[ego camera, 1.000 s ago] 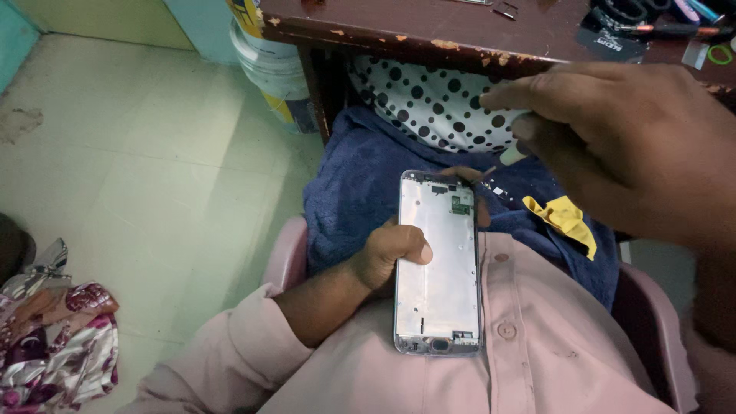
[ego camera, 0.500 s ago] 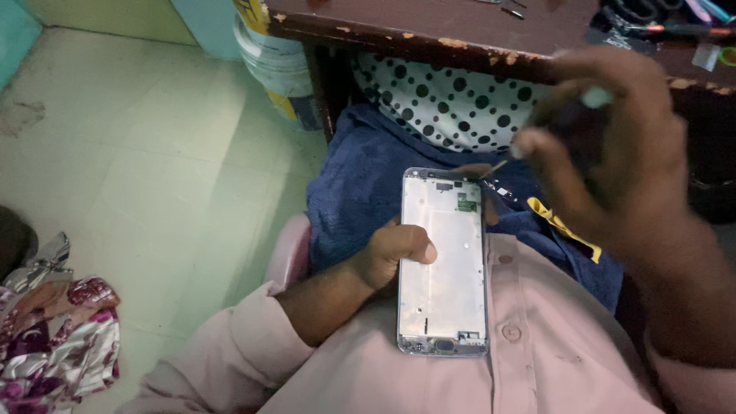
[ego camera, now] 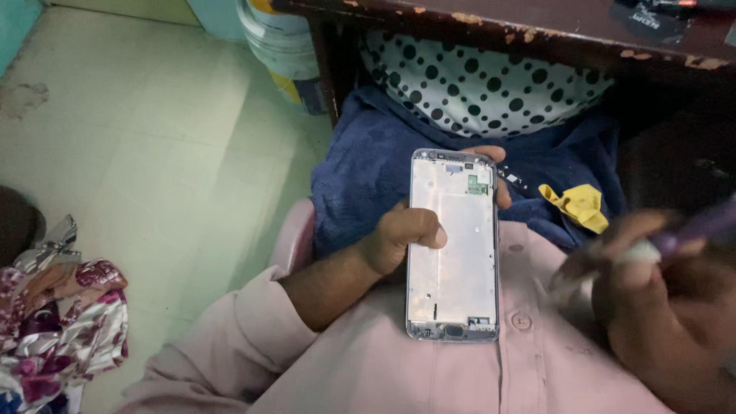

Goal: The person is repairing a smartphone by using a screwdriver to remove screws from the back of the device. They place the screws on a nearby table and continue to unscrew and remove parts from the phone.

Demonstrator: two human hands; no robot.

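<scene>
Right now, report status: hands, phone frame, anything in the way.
Left hand grips phone frame, open side up, over lap. Right hand blurred, off to the side, holding a purple tool. Nothing covering the frame.

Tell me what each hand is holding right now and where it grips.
The left hand holds the opened phone frame by its long side edges. The right hand, blurred, grips a purple-handled tool along its handle.

My right hand (ego camera: 659, 307) is a blur, and whatever it grips (something purple) can't be made out. My left hand's (ego camera: 402, 238) fingers hide behind the phone frame (ego camera: 452, 245).
</scene>
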